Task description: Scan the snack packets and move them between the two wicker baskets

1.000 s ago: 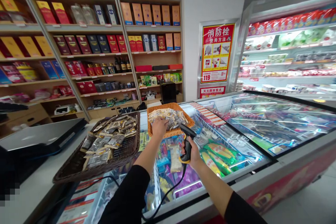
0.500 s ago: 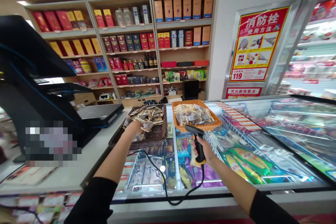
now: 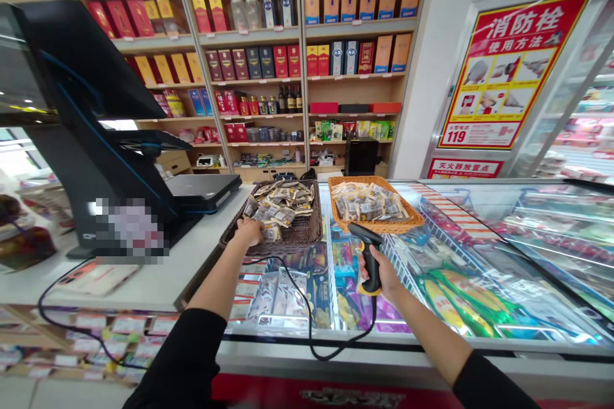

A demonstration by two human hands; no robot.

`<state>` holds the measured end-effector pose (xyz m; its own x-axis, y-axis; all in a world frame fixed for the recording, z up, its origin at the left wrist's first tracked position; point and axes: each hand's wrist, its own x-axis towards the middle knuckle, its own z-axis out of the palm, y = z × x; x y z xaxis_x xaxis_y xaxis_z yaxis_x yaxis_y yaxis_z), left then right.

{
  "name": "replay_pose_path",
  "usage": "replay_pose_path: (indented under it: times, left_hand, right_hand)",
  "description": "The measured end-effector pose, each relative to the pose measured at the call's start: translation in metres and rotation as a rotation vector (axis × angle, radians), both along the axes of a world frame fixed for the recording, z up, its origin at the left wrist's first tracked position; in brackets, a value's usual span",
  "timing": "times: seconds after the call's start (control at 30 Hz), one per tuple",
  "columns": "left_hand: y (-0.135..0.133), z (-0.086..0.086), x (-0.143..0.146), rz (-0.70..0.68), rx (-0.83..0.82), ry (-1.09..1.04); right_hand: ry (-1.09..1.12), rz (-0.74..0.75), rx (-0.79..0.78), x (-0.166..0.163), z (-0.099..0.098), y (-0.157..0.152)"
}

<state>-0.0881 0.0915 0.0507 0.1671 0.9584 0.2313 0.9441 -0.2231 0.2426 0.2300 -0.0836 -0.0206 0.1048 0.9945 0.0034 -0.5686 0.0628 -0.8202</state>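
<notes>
My left hand (image 3: 249, 231) reaches into the dark wicker basket (image 3: 307, 235) of small snack packets (image 3: 283, 201), its fingers closed on one of the packets at the basket's near edge. My right hand (image 3: 384, 275) grips a black handheld barcode scanner (image 3: 368, 255) with a yellow band, its head pointing up and left over the freezer glass. The scanner's black cable (image 3: 311, 332) loops down in front of the freezer. An orange wicker basket (image 3: 378, 225) of pale packets sits just beyond the scanner.
A black checkout terminal (image 3: 86, 128) stands on the white counter (image 3: 144, 281) at left. The glass-topped chest freezer (image 3: 480, 268) stretches to the right. Shelves of boxed goods (image 3: 268, 64) line the back wall, beside a red fire-hydrant poster (image 3: 503, 70).
My left hand left the orange basket and moved over to the dark basket, where it now holds a packet. The view swung left, bringing the terminal in. The scanner stayed in my right hand.
</notes>
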Motion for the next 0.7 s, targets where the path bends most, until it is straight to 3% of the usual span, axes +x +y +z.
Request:
replay_pose_path:
  times: [0.13, 0.23, 0.3, 0.4, 0.5, 0.6, 0.7]
  left_hand:
    - [-0.02, 0.02, 0.005, -0.044, 0.028, 0.017]
    - [-0.041, 0.035, 0.035, -0.087, 0.186, -0.269]
    - [-0.054, 0.035, 0.07, -0.227, 0.22, -0.538]
    - [-0.069, 0.02, 0.13, -0.448, 0.041, -0.93]
    - [-0.08, -0.007, 0.177, -0.562, -0.103, -1.043]
    - [-0.087, -0.036, 0.2, -0.581, -0.062, -1.047]
    - [-0.089, -0.064, 0.205, -0.494, -0.06, -1.04]
  right_hand:
    - [-0.008, -0.008, 0.003, -0.002, 0.002, -0.002]
    - [-0.03, -0.033, 0.03, -0.003, 0.005, -0.003]
    - [-0.037, -0.047, 0.073, -0.002, 0.008, -0.004]
    - [-0.059, -0.081, 0.151, 0.005, 0.013, -0.007]
    - [-0.124, -0.103, 0.185, 0.014, 0.015, -0.01]
    - [-0.172, -0.114, 0.19, 0.017, 0.014, -0.012]
    - [-0.18, -0.147, 0.195, 0.016, 0.014, -0.012]
